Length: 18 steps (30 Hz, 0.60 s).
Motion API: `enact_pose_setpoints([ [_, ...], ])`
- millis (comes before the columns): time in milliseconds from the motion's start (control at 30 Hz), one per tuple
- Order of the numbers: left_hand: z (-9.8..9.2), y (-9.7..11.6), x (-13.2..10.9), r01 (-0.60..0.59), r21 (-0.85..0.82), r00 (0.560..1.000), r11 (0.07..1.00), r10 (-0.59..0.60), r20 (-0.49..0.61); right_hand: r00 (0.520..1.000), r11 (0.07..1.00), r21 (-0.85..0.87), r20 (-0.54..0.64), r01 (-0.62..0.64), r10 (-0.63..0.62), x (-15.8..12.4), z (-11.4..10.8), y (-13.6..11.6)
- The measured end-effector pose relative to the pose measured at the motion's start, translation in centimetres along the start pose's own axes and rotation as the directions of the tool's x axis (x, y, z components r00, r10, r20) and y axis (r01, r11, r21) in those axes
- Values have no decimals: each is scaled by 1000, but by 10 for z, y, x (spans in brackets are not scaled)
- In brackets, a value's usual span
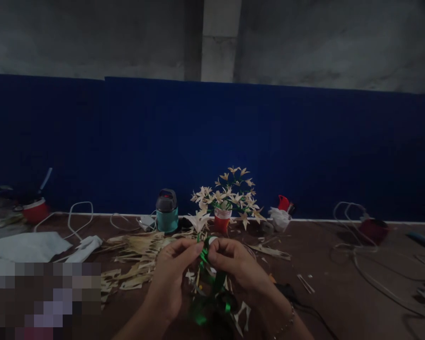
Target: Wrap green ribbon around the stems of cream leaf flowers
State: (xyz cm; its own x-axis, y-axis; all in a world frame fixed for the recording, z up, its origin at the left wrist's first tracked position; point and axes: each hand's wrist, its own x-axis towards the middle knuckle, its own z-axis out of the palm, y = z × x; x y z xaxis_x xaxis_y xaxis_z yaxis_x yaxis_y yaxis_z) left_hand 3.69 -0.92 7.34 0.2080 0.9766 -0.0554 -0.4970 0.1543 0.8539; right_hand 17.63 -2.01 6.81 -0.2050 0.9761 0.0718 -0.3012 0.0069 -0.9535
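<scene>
A single pale artificial flower (199, 222) stands upright above my fingertips, petals spread. My left hand (173, 269) pinches its thin stem just below the bloom. Opposite it, my right hand (235, 262) is closed in a pinch on a shiny green ribbon (218, 282), which meets the stem between the two hands. The ribbon's slack hangs in dark, glossy loops below, partly blurred. Beyond my hands, a red cup (222, 221) holds a bunch of similar pale flowers (230, 194) on green stems. Dried husk pieces (138, 252) lie beside my left hand.
A teal bottle with a dark lid (167, 219) stands left of the cup. White cables (80, 204) and a white cloth or bag (26, 245) lie farther left. A crumpled white bag (279, 218) sits at right, with thin sticks (305, 283) nearer. A blue partition (145, 141) backs the table.
</scene>
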Motion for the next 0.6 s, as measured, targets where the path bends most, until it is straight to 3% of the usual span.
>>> enact_pose_setpoints([
  [133,-3,7,3,62,54,993,997,-67,94,998,999,20,49,-28,27,-2,0,-6],
  [267,-6,10,4,275,53,924,960,-280,260,999,999,44,46,2,-4,-2,2,-8],
  [400,-6,5,2,355,40,892,934,-351,286,999,991,133,-45,15,-9,-2,6,-2],
  [600,-10,7,0,357,113,883,927,-374,283,995,986,136,11,93,-95,-5,8,-7],
])
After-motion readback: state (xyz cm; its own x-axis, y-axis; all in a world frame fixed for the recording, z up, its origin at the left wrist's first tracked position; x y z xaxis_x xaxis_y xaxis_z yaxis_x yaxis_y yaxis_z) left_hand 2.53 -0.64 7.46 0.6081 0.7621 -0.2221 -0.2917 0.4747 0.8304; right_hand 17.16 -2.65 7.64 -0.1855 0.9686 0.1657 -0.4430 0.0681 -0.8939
